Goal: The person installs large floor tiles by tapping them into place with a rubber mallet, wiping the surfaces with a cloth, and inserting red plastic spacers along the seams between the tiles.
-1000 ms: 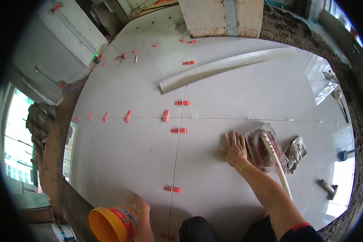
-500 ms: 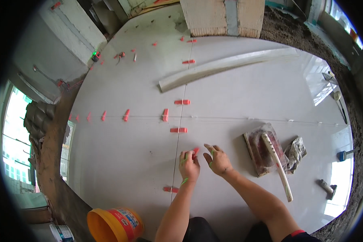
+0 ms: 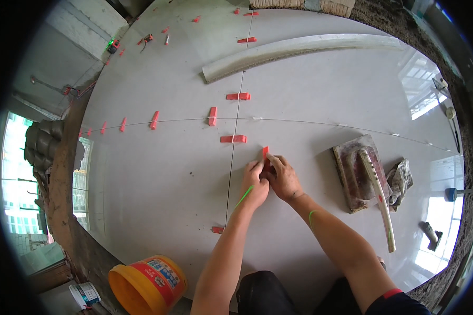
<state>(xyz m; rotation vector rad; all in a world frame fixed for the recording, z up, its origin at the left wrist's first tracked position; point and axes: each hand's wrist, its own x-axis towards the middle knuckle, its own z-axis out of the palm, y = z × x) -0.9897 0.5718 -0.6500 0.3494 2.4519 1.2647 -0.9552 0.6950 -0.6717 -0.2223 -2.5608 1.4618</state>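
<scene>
My two hands meet over the pale floor tiles, right of a dark joint line. Between their closed fingertips a red tile-levelling wedge [image 3: 266, 151] sticks up and away from me. My left hand [image 3: 254, 190] grips it from the left, and the fingers of my right hand [image 3: 285, 179] pinch it from the right. Its lower part is hidden by the fingers. Just beyond, another red wedge [image 3: 233, 139] lies across the joint in a white clip, and an upright red wedge [image 3: 212, 116] sits on the crossing joint.
A yellow-orange bucket [image 3: 136, 286] stands at lower left. To the right are a flat tool [image 3: 352, 168] with a white handle and a crumpled bag [image 3: 399, 181]. A long pale straightedge [image 3: 299, 50] lies farther off. Several white clips [image 3: 342, 125] stand in the right-hand joint.
My hands have come together on the wedge that the left hand held alone. The right hand's spread fingers have closed. The view has shifted, so the floor things appear higher.
</scene>
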